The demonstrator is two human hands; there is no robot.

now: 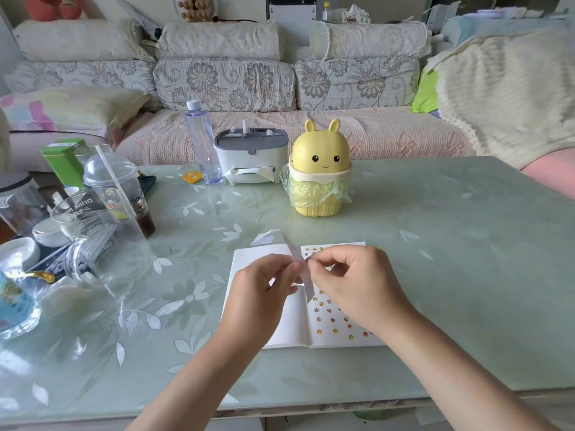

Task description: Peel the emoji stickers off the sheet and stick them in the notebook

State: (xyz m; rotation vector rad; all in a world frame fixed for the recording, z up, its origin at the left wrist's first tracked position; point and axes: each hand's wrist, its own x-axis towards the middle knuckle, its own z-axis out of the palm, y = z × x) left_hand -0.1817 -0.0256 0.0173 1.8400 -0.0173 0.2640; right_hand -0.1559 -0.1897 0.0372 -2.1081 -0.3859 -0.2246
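An open white notebook (292,331) lies on the green table in front of me. Its right page carries several small yellow and orange emoji stickers (333,320). Above the notebook I hold a narrow sticker sheet (303,272) edge-on to the camera. My left hand (261,290) pinches the sheet from the left. My right hand (357,284) pinches at its upper edge with thumb and forefinger. Whether a sticker sits between those fingertips is too small to tell.
A yellow bunny-shaped bin (320,172) with a plastic liner stands behind the notebook. A water bottle (202,144) and a tissue box (250,157) are further back. Clear cups, a glass jug (93,234) and dishes crowd the left side. A paper scrap (264,237) lies near the notebook.
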